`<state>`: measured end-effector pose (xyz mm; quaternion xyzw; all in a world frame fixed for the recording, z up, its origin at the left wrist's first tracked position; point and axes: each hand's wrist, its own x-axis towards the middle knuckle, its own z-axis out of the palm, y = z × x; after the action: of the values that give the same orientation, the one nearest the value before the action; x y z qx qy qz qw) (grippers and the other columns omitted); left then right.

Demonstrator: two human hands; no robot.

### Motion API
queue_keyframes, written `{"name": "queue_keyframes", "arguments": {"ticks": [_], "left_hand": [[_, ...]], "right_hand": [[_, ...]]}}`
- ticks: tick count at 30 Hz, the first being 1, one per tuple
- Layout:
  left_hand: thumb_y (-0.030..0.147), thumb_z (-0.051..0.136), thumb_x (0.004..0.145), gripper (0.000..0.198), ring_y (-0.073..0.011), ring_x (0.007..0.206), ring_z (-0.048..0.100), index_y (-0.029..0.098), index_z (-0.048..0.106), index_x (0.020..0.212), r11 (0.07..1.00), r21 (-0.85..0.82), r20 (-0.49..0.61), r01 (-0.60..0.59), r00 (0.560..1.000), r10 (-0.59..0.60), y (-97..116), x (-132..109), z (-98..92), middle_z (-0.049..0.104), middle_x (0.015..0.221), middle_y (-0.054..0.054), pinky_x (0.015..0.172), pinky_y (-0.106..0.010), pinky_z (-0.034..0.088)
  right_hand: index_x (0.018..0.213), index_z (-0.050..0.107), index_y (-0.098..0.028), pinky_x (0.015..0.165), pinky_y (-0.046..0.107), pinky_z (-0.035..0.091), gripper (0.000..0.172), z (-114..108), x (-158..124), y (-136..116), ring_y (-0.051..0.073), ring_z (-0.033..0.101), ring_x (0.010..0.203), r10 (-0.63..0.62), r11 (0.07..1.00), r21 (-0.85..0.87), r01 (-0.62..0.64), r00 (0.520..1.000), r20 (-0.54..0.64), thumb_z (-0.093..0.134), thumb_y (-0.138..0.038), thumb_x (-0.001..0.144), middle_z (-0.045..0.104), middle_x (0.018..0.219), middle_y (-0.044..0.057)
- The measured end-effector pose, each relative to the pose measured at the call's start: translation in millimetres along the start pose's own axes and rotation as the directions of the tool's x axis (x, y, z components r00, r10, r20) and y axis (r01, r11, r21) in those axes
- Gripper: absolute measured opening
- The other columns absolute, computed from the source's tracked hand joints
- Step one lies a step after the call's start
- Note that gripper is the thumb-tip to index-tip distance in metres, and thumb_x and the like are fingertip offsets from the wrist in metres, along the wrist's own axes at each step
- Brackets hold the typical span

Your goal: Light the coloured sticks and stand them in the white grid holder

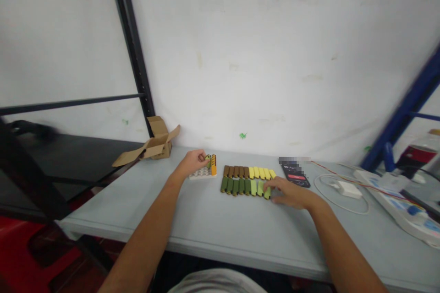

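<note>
Light-green rectangular tile (267, 193) touches your right hand (290, 192), grip unclear; left hand (193, 163) pinches small green piece (208, 162); brushing sideways could skew tile.

Pieces (247, 186) lie between the tray (202, 176) and phone (298, 178) on the table (213, 219).

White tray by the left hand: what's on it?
Orange pieces stand at the right end of the white tray; a green piece is beside them, at the fingertips of the left hand. That hand covers the far-left part; anything there can't be seen.
</note>
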<state>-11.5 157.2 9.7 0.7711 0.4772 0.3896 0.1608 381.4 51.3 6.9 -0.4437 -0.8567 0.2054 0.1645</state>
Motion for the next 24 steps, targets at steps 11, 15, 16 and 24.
{"name": "queue_keyframes", "arguments": {"ticks": [11,15,16,24], "left_hand": [[0.037,0.068,0.069,0.017,-0.0156,0.056,0.058,0.020,0.065,0.070,1.000,-0.006,0.047,-0.029,0.998,0.029,-0.9,1.7,3.3,0.064,0.059,0.000,0.054,-0.024,0.042],[0.039,0.072,0.069,0.028,-0.0164,0.058,0.064,0.021,0.059,0.086,0.995,-0.100,0.036,0.011,0.999,-0.007,-3.5,0.7,3.2,0.067,0.066,0.001,0.055,-0.025,0.046],[0.039,0.073,0.068,0.031,-0.0166,0.058,0.064,0.021,0.057,0.088,0.992,-0.123,0.038,0.021,0.999,-0.017,-4.4,0.5,3.2,0.068,0.066,0.001,0.054,-0.025,0.047],[0.051,0.068,0.074,0.041,-0.0171,0.054,0.063,0.023,0.051,0.098,0.985,-0.147,-0.009,0.086,0.996,-0.088,-7.1,0.0,1.3,0.068,0.065,0.002,0.052,-0.026,0.045]], "right_hand": [[0.104,0.073,-0.023,0.093,0.040,0.045,0.032,-2.5,-0.5,3.5,0.025,0.059,0.100,0.030,1.000,-0.011,-0.030,0.997,0.066,0.068,-0.014,0.074,0.065,0.105,0.008],[0.099,0.076,-0.024,0.093,0.041,0.046,0.026,-4.1,-2.2,-1.4,0.026,0.059,0.099,0.023,0.999,-0.032,-0.021,0.998,0.066,0.070,-0.017,0.075,0.065,0.101,0.007],[0.099,0.076,-0.025,0.094,0.041,0.045,0.024,-4.5,-2.6,-1.9,0.026,0.059,0.100,0.010,0.999,-0.037,-0.008,0.998,0.054,0.071,-0.019,0.076,0.064,0.101,0.007],[0.105,0.065,-0.022,0.091,0.041,0.046,0.023,-2.8,9.5,0.2,0.024,0.059,0.098,-0.022,0.999,0.034,0.038,0.927,-0.374,0.051,-0.037,0.095,0.064,0.103,0.010]]}}
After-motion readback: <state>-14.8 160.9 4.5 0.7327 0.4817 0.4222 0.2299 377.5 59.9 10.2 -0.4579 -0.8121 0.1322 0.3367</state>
